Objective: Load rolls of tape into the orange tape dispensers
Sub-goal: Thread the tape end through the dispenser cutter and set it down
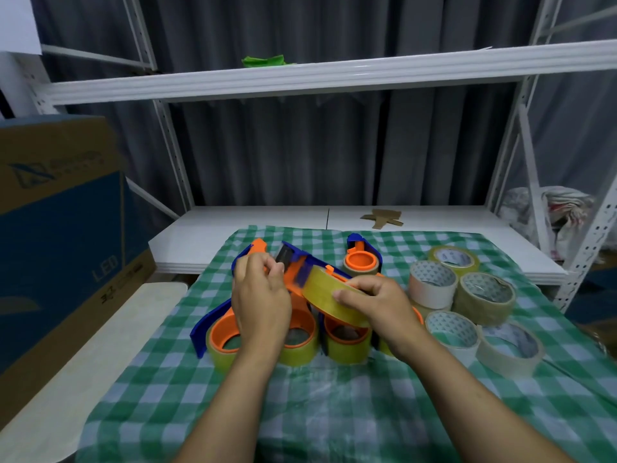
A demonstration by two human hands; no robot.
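Observation:
My left hand (260,295) grips the front of an orange and blue tape dispenser (293,262), lifted a little above the checked cloth. A yellowish clear tape roll (325,292) sits tilted on that dispenser's hub, and my right hand (377,305) holds its right side, thumb on its outer face. Below my hands lie three more dispensers with yellow rolls on their orange hubs (230,342) (300,342) (347,342). A further loaded dispenser (362,259) stands behind.
Several loose tape rolls (467,295) are piled on the right of the green checked cloth (334,412). A large blue and brown cardboard box (60,228) stands at the left. White shelf boards (334,75) run above and behind, with cardboard scraps (382,218) on the lower one.

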